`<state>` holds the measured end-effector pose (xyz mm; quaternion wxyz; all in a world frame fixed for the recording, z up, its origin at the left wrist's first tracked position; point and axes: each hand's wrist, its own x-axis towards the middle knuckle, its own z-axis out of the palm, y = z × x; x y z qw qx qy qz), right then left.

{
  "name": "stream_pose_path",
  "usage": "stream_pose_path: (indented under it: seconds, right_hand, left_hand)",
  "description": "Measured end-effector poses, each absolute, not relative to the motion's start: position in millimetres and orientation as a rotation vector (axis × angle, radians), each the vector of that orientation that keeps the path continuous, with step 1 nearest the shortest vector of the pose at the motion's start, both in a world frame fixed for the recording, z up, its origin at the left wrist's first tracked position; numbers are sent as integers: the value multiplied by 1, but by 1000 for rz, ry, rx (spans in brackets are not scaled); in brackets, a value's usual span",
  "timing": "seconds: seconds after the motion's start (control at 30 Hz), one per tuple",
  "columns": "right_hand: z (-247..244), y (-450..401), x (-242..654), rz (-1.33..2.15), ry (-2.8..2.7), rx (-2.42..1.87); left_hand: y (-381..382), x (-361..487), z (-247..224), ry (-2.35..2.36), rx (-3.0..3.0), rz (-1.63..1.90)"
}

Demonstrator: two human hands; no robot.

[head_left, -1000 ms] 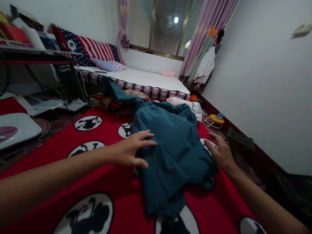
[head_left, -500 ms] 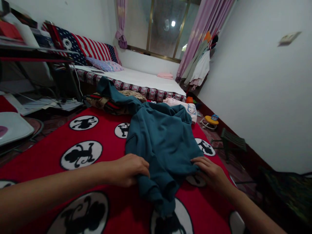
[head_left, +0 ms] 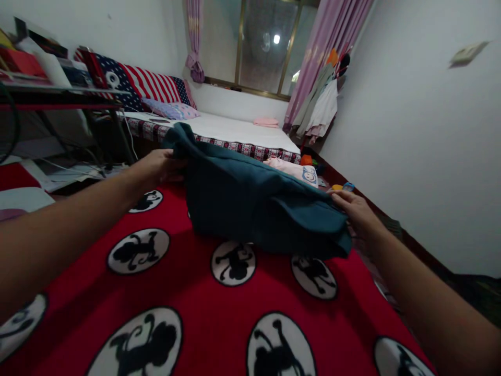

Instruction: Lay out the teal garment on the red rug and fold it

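Note:
A dark teal garment [head_left: 250,203] is stretched sideways between my two hands, raised over the bed. Its kind cannot be made out for sure; it hangs in a folded band. My left hand [head_left: 162,163] grips its upper left end, the fingertips partly hidden behind the cloth. At the upper right edge, my right hand [head_left: 350,204] pinches the fabric between thumb and fingers. Beneath lies a red blanket [head_left: 203,313] with white ovals and black monkey figures.
Behind the garment lies a folded pink cloth [head_left: 293,169]. A white-topped bed [head_left: 230,128] runs under the window, with a patterned pillow [head_left: 170,108]. A cluttered desk [head_left: 97,94] stands at left. Clothes [head_left: 323,104] hang by the right wall.
Both hands have lifted the garment's near edge up and away from me, folding it over. More of the red blanket now shows in front. My hands are farther apart.

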<state>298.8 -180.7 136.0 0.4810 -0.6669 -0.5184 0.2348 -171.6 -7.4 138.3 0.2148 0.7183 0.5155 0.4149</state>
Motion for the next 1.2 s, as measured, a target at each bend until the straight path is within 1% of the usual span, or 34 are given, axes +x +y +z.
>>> stream_pose_path:
  seconds: [0.03,0.1,0.2,0.3,0.37,0.43,0.63,0.8,0.9,1.03,1.2]
  right_hand:
    - [126,-169,302,410,-1175,-1629]
    - [103,-156,302,259,-1118,-1688]
    - [73,-162,291,162,-1318,-1754]
    - [53,-176,275,57,-1583,-1808]
    - [47,-179,268,19,-1678,-1877]
    - [45,-175,265,-3,-1690,-1925]
    - [41,-149,264,-239,-1583,-1989]
    - [20,-145,249,-156,-1444,-2132]
    - [13,-149,241,-212,-1336,-2129]
    - [12,-154,242,-282,-1137,-2112]
    - [4,-152,255,-148,-996,-2006]
  left_hand:
    - [0,-160,135,1463,1950,1158]
    - [7,-142,121,1502,1932,1152]
    - [-3,-126,89,1459,2062,1148]
    - [-29,-112,60,1230,2354,1004]
    - [-45,-103,48,1101,2522,902]
    - [-53,-96,42,1071,2600,841]
    - [-45,-86,30,1190,2585,849]
    - [-54,-74,13,1418,2632,867]
    - [-62,-66,8,1542,2641,910]
    - [-63,-65,6,1525,2653,961]
    - [-56,-70,3,1463,2612,1062]
